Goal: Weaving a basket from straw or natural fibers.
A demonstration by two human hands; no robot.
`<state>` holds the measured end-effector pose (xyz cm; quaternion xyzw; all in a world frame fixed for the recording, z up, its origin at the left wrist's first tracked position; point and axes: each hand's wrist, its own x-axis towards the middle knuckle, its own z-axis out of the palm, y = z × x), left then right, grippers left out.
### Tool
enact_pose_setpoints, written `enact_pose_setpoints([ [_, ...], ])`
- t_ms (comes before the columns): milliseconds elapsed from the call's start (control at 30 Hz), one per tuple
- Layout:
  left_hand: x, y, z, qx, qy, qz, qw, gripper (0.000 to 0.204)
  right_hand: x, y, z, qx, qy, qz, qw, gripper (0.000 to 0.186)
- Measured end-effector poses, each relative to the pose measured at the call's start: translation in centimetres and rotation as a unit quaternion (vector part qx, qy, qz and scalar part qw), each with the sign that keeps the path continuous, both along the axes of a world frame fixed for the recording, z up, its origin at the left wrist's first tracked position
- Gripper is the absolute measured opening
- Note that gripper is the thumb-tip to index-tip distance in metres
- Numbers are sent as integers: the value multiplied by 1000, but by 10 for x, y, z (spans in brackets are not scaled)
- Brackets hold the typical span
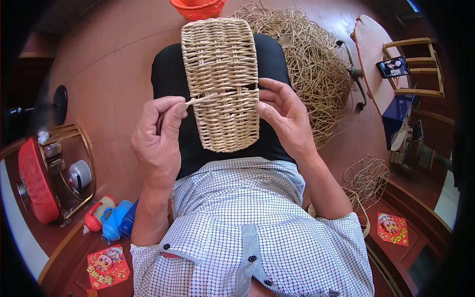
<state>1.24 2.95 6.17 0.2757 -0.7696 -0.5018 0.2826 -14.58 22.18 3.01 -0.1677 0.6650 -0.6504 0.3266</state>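
One tan, rounded-rectangular woven-fibre panel (pixel 222 59): over the black-clad lap (pixel 168 69), twelve o'clock. Left hand (pixel 161 123), its eight o'clock: pinches a thin tan fibre strand (pixel 195 100). Right hand (pixel 287 116), its four o'clock: grips the panel's edge.

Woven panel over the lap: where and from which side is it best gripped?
On the woven panel, the long right edge looks best, coming from the right, thumb on the face, fingers behind. The panel is oblong, its long sides facing left and right; the left hand pinches a strand at the left edge, while the right hand has its thumb at the right.
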Motion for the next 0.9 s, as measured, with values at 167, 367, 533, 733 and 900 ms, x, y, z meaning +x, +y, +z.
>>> enact_pose_setpoints([
  [167, 1, -5, -3, -24, -28, 9, 999, 12, -3, -10, 2, -31, -92, 53, 994, 67],
  [367, -9, -4, -6, -93, -44, -9, 995, 9, -18, -28, -3, -102, -189, 127, 969, 65],
  [533, -20, -5, -10, -84, -43, -28, 995, 9, -13, -36, -8, -131, -202, 92, 966, 64],
  [733, -22, -6, -8, -75, -56, -41, 995, 8, -6, -37, -9, -174, -223, 49, 958, 71],
  [900, -21, -7, -10, -105, -54, -43, 992, 7, -1, -38, -13, -184, -224, 33, 956, 76],
])
